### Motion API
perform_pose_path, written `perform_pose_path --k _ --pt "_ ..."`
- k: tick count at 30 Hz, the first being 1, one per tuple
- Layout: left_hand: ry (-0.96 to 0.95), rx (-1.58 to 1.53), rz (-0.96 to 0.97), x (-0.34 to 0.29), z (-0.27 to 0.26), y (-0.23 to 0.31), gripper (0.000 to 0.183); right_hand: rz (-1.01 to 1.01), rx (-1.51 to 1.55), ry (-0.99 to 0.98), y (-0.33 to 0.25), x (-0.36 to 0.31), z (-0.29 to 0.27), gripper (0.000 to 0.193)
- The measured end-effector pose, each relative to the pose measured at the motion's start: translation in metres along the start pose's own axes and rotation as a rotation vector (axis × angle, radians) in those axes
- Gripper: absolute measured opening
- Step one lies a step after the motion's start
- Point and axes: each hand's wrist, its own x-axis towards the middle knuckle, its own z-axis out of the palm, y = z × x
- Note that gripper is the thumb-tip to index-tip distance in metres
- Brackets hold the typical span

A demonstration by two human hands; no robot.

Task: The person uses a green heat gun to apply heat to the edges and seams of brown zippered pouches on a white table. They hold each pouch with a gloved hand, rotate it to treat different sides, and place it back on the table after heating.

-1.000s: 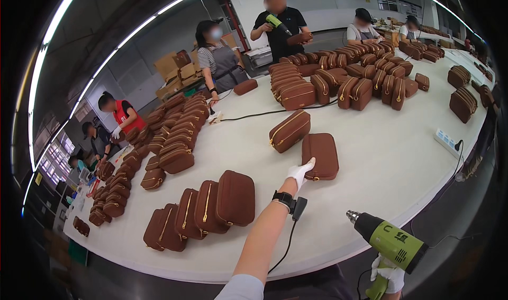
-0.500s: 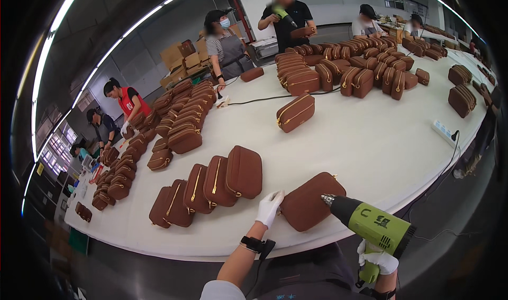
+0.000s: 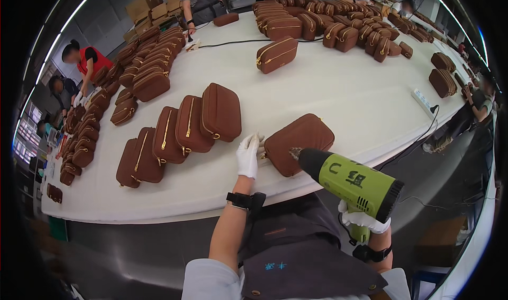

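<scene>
Workshop with strip lights, and within it a broad white table (image 3: pixel 365 101) bearing many brown zipped bags. Near its front edge, one plain-faced bag (image 3: pixel 301 133), zip pull toward its left end. Just left of that bag, a white-gloved left hand (image 3: pixel 247 156), fingers bent together beside the zip pull; cannot tell whether pinching or merely touching. Right of the bag and nearer, a white-gloved right hand (image 3: pixel 370 221), closed around the handle of a green heat gun (image 3: pixel 352 179), with nozzle (image 3: pixel 295 152) over the bag's face, contact unclear. Left of the bag, an overlapping row of five bags (image 3: pixel 221 109); beyond it, a single bag (image 3: pixel 278 57); far to its right, a white power strip (image 3: pixel 423 102).
</scene>
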Motion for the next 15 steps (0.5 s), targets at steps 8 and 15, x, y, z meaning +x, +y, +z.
perform_pose_path --k 8,15 --pt "-0.027 -0.086 -0.107 -0.008 0.004 0.008 0.038 0.217 -0.197 0.053 -0.01 0.035 0.004 0.052" --pt "-0.015 -0.03 -0.075 -0.014 0.005 0.016 0.036 0.117 -0.033 -0.081 -0.011 0.03 0.01 0.058"
